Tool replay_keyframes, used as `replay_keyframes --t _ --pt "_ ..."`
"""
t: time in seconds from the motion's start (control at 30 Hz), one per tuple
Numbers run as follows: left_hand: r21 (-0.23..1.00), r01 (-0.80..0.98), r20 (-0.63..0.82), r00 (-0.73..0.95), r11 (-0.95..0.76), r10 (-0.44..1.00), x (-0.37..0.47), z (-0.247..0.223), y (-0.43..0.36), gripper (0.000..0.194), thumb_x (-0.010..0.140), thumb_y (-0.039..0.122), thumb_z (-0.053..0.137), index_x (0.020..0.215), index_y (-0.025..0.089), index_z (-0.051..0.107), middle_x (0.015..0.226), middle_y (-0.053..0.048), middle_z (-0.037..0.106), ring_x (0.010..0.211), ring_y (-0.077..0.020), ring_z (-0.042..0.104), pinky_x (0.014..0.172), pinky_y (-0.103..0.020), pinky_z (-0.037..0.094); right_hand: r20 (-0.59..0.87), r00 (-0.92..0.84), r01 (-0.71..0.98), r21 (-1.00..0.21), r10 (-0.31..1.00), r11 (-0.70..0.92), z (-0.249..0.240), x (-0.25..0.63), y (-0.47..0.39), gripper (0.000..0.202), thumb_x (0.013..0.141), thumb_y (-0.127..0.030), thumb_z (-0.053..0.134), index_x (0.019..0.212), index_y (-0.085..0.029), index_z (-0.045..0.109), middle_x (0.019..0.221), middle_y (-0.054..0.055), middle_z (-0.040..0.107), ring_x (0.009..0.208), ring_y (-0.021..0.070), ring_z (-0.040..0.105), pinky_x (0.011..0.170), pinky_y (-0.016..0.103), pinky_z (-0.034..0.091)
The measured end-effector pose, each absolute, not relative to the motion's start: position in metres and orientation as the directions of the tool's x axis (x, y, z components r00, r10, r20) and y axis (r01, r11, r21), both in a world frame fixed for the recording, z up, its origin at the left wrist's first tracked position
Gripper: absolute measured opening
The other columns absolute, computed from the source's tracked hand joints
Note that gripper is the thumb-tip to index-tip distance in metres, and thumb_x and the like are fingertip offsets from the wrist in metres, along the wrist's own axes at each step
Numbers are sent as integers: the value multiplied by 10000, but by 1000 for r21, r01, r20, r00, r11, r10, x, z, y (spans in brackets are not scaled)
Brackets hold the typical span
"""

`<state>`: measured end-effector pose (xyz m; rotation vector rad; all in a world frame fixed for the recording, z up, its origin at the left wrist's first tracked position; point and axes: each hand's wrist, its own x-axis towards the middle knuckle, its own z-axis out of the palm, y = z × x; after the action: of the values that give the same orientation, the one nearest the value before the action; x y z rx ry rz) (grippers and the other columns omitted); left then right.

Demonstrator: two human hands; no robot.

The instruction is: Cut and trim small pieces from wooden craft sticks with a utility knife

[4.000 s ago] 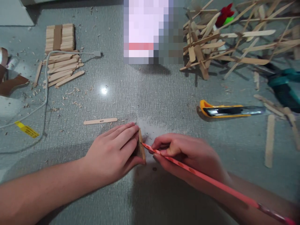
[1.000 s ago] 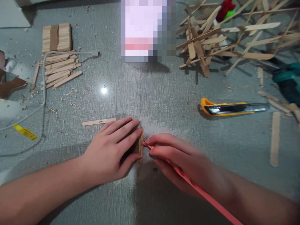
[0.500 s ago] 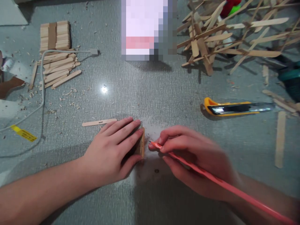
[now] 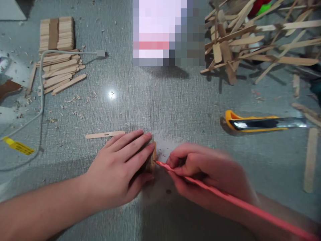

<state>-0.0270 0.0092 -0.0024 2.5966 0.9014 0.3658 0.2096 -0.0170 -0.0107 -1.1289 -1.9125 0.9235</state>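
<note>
My left hand (image 4: 120,167) lies over the table with its fingers stretched toward the right, fingertips and thumb against a small wooden stick piece (image 4: 154,152) standing near the middle. What lies beneath the palm is hidden. My right hand (image 4: 203,170) pinches a long red pencil-like tool (image 4: 225,197), slightly blurred. Its dark tip touches or nearly touches the right side of the stick piece. Left of my left hand's fingers, a flat stick (image 4: 100,135) with a small slot or mark rests partly under the hand.
A yellow cutter (image 4: 258,124) lies at the right, with a loose stick (image 4: 311,160) beyond. A stick structure (image 4: 230,43) stands back right. Bundled sticks (image 4: 66,33), loose sticks (image 4: 61,72) and a white cable (image 4: 41,83) occupy the left. A pixelated object (image 4: 155,26) is at the top.
The red tool's tip has moved left and slightly down to the stick piece, with my right hand following. My left hand keeps its place on the piece. The view has shifted slightly.
</note>
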Motion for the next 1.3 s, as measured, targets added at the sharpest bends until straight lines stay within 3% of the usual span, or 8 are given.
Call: replay_keyframes --t 1.3 --pt "420 547 105 763 -724 638 -26 0 9 464 951 349 621 1350 112 614 1476 -123 594 1377 -330 550 1068 -536 522 219 -376 367 -857 900 362 -8 210 -13 266 796 -68 624 716 -246 442 715 -29 667 547 91 590 439 216 458"
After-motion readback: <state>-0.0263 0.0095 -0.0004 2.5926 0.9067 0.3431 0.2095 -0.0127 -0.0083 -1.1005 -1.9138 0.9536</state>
